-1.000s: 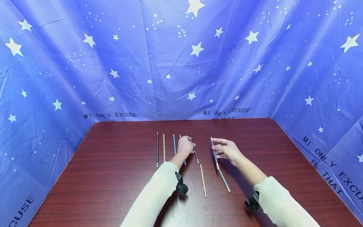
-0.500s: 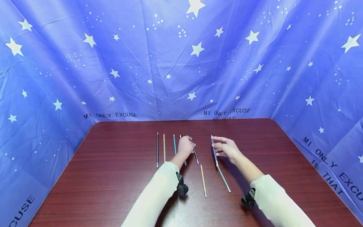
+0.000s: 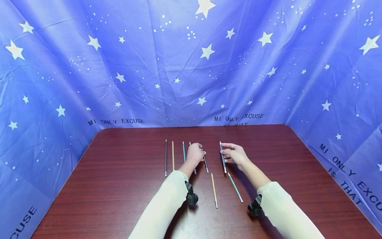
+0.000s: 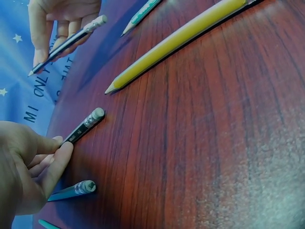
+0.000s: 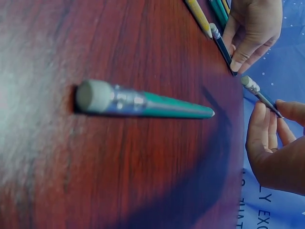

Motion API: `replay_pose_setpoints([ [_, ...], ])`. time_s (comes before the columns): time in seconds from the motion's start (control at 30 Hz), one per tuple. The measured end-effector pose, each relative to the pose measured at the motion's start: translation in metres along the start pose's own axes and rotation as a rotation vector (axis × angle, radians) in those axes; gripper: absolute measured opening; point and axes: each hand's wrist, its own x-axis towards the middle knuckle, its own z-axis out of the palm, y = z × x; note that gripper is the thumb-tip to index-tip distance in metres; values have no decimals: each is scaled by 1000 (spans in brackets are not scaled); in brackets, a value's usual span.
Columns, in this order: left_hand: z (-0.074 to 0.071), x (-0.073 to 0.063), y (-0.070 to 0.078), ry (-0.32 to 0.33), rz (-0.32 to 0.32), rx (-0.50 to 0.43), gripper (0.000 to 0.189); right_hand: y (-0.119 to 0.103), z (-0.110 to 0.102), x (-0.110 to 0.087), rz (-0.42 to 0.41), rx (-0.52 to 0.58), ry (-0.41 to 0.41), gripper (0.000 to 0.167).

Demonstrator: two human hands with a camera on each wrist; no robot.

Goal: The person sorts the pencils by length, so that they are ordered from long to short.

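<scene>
My left hand (image 3: 195, 154) pinches a black pencil (image 4: 82, 130) between thumb and fingers; its eraser end points toward me, low at the table. To the right, my right hand (image 3: 237, 155) holds a dark blue pencil (image 3: 223, 161) by thumb and fingers, tip pointing away. In the left wrist view this pencil looks raised off the table. A yellow pencil (image 3: 214, 191) lies nearer me, between the hands. Just below the right hand's pencil lies a green pencil (image 5: 174, 107), slanted, with a white eraser.
Left of my left hand, a black pencil (image 3: 165, 157), a yellow pencil (image 3: 172, 154) and a teal pencil (image 3: 183, 152) lie roughly parallel. Another pencil (image 3: 195, 171) is partly hidden by the left hand. A star-printed blue curtain (image 3: 179, 66) surrounds the brown table (image 3: 119, 192).
My right hand has moved slightly left with the dark blue pencil, whose eraser end now stands apart from the green pencil in the head view. The left hand stays put.
</scene>
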Motion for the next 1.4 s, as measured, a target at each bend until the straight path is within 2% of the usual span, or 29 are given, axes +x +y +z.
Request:
replay_pose_setpoints([
  [0.77, -1, 2, 2, 4, -5, -16, 28, 3, 23, 26, 22, -15, 30, 45],
  [1.13, 2, 1, 0, 41, 12, -50, 24, 5, 33, 34, 31, -108, 42, 41],
  [1.4, 2, 1, 0, 31, -3, -55, 22, 5, 35, 40, 30, -139, 40, 40],
])
